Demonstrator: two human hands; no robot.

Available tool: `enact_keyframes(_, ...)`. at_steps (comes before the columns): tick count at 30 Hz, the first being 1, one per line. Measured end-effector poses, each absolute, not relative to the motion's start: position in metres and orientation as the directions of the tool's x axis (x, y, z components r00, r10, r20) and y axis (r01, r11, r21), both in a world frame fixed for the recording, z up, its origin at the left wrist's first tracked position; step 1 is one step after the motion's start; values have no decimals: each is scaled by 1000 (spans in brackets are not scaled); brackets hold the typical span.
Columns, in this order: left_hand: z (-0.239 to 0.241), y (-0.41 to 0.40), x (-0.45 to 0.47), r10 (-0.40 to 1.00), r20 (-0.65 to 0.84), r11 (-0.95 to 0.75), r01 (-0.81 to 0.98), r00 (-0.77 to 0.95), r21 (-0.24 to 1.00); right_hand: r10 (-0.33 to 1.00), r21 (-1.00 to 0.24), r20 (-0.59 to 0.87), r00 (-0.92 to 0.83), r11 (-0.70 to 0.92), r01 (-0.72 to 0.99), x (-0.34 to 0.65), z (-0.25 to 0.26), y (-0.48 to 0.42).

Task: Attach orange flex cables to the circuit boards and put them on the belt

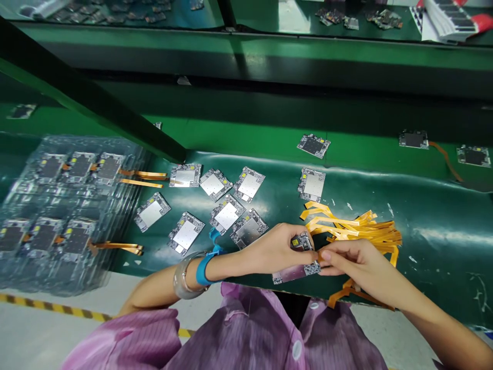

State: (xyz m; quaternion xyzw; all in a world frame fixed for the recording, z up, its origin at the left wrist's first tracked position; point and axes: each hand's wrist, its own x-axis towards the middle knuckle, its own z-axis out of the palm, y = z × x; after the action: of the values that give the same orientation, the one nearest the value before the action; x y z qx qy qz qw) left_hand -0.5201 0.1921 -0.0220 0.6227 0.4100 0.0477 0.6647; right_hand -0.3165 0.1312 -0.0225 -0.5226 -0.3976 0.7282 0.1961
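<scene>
Near the table's front edge, my left hand [285, 249] is closed around a circuit board [295, 273] with a shiny metal shield, partly hidden by the fingers. My right hand [352, 259] pinches the end of an orange flat ribbon cable [341, 297] at the board's right edge; whether the cable is seated in a connector cannot be seen. Part of that cable hangs below the hand. Just beyond my right hand lies a pile of orange ribbon cables [370, 228]. Several loose circuit boards [227, 213] lie to the left of my left hand, shields up.
At the left stand stacked clear plastic trays [115, 216] holding boards with cables sticking out. A dark green post [115, 113] slants over the table. Along the green strip behind lie more boards [314, 145], one with a cable [442, 154]. An upper shelf [262, 43] holds further parts.
</scene>
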Motion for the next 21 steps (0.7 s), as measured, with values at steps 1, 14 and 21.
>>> enact_keyframes(1,-21,194,-520,573,-480,224,436,665,872,711,-789,-596,-373,-605,106,-317,-23,131)
enact_keyframes(14,-24,244,-590,974,-199,190,82,111,978,971,-952,-198,-135,-158,262,-353,-17,322)
enact_keyframes(21,-42,231,-612,954,-276,255,167,116,952,996,-798,-12,93,-66,599,-293,-46,365)
